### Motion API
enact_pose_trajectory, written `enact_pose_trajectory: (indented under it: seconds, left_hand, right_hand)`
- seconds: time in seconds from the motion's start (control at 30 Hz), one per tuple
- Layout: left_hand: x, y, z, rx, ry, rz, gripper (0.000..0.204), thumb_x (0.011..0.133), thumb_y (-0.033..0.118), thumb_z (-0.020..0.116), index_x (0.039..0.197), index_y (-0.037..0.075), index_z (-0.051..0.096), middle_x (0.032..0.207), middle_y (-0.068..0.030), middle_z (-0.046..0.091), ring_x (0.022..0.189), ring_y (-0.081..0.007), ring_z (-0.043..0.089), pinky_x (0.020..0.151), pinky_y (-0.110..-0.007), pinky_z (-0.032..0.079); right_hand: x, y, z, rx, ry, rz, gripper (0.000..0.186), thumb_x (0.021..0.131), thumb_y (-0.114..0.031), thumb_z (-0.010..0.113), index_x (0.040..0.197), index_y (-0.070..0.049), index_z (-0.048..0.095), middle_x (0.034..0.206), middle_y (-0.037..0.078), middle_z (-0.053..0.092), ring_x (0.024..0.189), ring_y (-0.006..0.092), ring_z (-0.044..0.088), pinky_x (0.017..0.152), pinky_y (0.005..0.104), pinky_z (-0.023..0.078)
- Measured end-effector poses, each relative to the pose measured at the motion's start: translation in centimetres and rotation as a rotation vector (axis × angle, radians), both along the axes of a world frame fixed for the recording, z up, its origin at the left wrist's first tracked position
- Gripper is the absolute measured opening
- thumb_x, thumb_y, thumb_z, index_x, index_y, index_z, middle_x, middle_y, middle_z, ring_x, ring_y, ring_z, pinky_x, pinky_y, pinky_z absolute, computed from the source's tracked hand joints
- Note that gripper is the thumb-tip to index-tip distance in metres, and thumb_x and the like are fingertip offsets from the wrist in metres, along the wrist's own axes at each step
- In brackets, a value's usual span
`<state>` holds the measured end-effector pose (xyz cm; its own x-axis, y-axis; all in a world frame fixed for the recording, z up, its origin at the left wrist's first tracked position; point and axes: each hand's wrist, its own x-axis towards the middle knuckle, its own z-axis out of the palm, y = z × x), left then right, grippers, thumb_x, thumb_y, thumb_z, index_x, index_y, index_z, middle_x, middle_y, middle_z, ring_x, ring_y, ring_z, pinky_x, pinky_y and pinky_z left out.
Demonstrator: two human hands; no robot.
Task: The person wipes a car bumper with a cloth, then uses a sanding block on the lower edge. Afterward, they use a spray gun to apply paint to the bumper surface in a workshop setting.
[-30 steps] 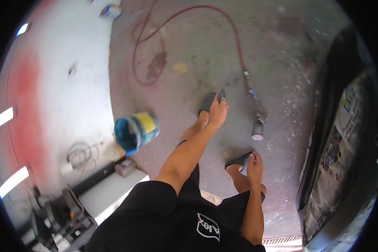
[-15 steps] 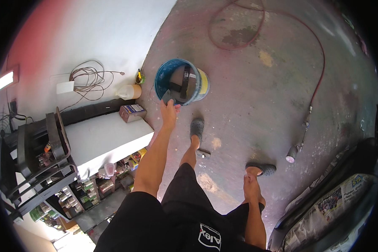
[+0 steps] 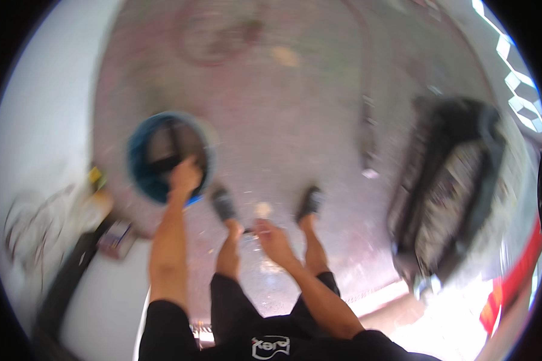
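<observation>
Likely a workshop, stained concrete floor (image 3: 319,120), blue bucket (image 3: 147,174)

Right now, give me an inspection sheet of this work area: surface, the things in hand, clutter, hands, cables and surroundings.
Surface: stained, speckled concrete floor; the picture is motion-blurred.
Things in hand: blue bucket on the floor, dark contents inside, kind cannot be told.
Clutter: small box by the white slab's edge; pale scraps on the floor.
Hands: left hand at the bucket's near rim, grip too blurred to judge; right hand held free above the floor, fingers loose, holding nothing.
Cables: red hose running across the floor, coiled at the far end; thin wires at left.
Surroundings: white wall at left; dark stacked bundle at right; person's feet in dark sandals.
</observation>
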<state>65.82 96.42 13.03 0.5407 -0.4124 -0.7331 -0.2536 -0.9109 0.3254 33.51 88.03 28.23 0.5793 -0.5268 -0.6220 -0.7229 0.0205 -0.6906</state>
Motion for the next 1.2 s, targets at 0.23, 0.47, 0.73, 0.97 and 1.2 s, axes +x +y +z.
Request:
enact_pose_trajectory:
  seconds: [0.23,0.47,0.73,0.97,1.2]
  left_hand:
    - [7.8,11.4,-21.9,0.153,-0.081,-0.492,0.038,0.11,0.024,0.048,0.135,0.001,0.064,0.139,-0.0274,0.067,0.13,-0.0446,0.064,0.104,-0.053,0.055]
    - [5.3,7.7,-0.3,-0.346,0.214,0.266,0.03,0.106,0.017,0.049,0.12,-0.004,0.064,0.113,-0.018,0.07,0.106,-0.028,0.067,0.095,-0.041,0.05]
    - [6.9,19.2,11.6,-0.895,0.123,0.864,0.043,0.109,0.026,0.051,0.143,0.001,0.06,0.142,-0.021,0.063,0.135,-0.0281,0.059,0.118,-0.043,0.041]
    - [9.5,20.1,4.2,-0.382,-0.262,0.05,0.058,0.106,0.022,0.062,0.158,0.003,0.048,0.159,-0.0227,0.051,0.146,-0.0352,0.052,0.121,-0.047,0.045]
    - [5.6,12.1,6.3,-0.73,0.03,0.774,0.062,0.109,0.038,0.06,0.159,0.003,0.05,0.158,-0.0181,0.053,0.144,-0.0333,0.055,0.118,-0.047,0.046]
  right_hand:
    - [15.5,0.9,-1.7,0.049,-0.265,-0.112,0.026,0.103,-0.019,0.065,0.123,-0.003,0.072,0.101,0.023,0.076,0.091,0.0404,0.074,0.083,0.0491,0.058]
    - [21.1,2.9,-7.8,0.081,-0.192,0.004,0.059,0.093,-0.005,0.07,0.15,-0.011,0.055,0.146,0.03,0.057,0.106,0.0463,0.071,0.09,0.0542,0.059]
    - [25.7,9.2,-14.2,-0.027,-0.433,-0.214,0.061,0.086,-0.007,0.076,0.143,-0.014,0.059,0.154,0.034,0.042,0.113,0.0539,0.066,0.1,0.0563,0.054]
    - [29.0,8.7,-3.7,0.18,-0.444,-0.356,0.025,0.088,-0.009,0.074,0.112,-0.001,0.073,0.104,0.022,0.074,0.114,0.0407,0.07,0.1,0.0523,0.053]
    - [30.2,10.9,-6.9,0.509,-0.299,-0.659,0.054,0.092,-0.012,0.066,0.145,-0.003,0.057,0.128,0.022,0.068,0.116,0.0341,0.069,0.102,0.044,0.054]
